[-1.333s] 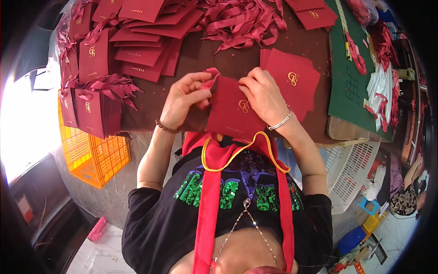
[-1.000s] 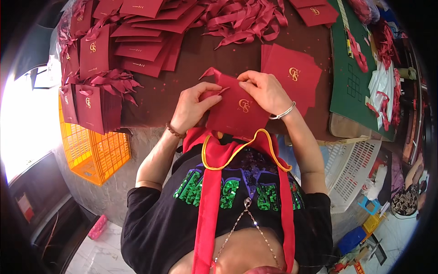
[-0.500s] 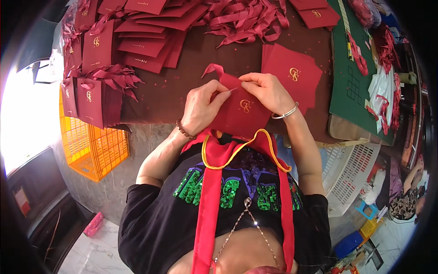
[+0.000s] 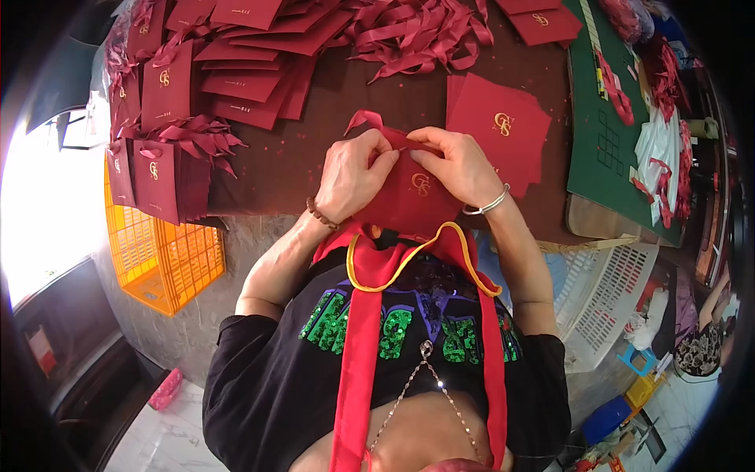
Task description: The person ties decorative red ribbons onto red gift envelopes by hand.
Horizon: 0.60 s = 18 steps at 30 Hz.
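Observation:
A small dark red paper bag (image 4: 413, 200) with a gold emblem is held at the near edge of the brown table (image 4: 314, 161). My left hand (image 4: 354, 175) pinches its upper left edge, where a red ribbon loop (image 4: 366, 120) sticks out. On the upper right edge my right hand (image 4: 460, 165) grips the same bag, fingertips meeting the left hand's at the top. A bead bracelet is on my left wrist, a silver bangle on my right.
A flat stack of red bags (image 4: 499, 130) lies right of my hands. Finished bags with ribbons (image 4: 157, 165) stand at left, more flat ones (image 4: 252, 63) and loose ribbons (image 4: 421, 31) behind. A green cutting mat (image 4: 609, 141) is right, an orange crate (image 4: 161, 259) and a white basket (image 4: 609, 299) below.
Both hands have drawn together at the top of the bag, and the bag has shifted slightly toward my body. The ribbon now loops out above my left fingers.

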Available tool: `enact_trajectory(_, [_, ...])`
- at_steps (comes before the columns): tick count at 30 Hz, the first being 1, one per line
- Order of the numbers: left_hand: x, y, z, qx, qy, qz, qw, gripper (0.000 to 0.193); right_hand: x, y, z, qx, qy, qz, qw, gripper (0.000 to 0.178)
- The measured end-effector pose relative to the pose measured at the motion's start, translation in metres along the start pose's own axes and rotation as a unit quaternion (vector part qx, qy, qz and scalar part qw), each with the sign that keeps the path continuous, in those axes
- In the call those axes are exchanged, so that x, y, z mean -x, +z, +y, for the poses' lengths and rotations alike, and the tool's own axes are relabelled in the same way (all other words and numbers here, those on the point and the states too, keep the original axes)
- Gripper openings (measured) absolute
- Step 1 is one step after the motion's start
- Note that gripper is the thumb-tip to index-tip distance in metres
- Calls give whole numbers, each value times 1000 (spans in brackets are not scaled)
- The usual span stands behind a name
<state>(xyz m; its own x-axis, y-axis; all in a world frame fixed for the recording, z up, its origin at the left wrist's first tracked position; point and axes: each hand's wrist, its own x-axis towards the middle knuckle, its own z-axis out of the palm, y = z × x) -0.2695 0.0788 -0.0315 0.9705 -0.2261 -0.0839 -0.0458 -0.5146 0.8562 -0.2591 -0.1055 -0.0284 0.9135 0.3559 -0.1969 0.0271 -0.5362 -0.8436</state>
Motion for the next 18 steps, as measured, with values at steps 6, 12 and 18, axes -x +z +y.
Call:
enact_trajectory(6, [5, 3, 5, -79, 58, 42, 994, 13, 7, 10, -3, 74, -8, 51, 996, 24])
enact_trajectory(12, [3, 0, 3, -47, 2, -14, 999, 11, 12, 16, -11, 110, -2, 64, 992, 20])
enact_trajectory(18, [5, 7, -3, -91, 162, 74, 980, 8, 17, 21, -7, 73, -63, 104, 990, 20])
